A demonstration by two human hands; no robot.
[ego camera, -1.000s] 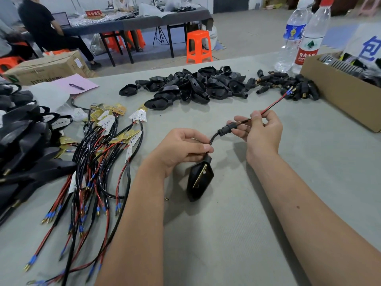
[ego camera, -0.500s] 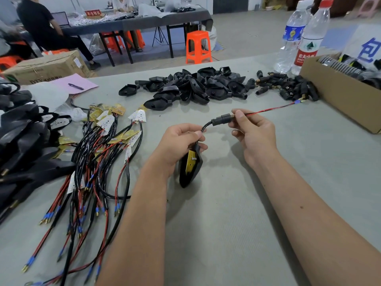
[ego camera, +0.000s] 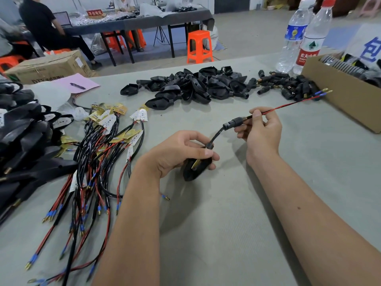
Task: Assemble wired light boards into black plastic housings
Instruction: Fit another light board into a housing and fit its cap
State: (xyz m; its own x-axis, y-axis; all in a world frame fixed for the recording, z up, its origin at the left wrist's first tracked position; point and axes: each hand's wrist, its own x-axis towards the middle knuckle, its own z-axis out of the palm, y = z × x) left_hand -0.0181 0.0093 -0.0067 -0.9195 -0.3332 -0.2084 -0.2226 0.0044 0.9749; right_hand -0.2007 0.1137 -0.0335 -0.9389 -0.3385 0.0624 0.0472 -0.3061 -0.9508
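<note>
My left hand grips a black plastic housing with a gold edge of a light board showing inside it. A black cable runs up from the housing to a small black sleeve. My right hand pinches the wire just past that sleeve, and the red and black wires stretch right toward their blue-tipped ends. A bundle of wired light boards lies to the left. Empty black housings are heaped at the back centre.
Assembled black units pile up at the far left. Small black sleeves lie near a cardboard box at the right, with two water bottles behind. A pink paper with a pen lies back left. People sit at a far table.
The housing turned in my left hand and stayed low, while my right hand drew the wire up and to the right, so the sleeve now sits closer to the housing.
</note>
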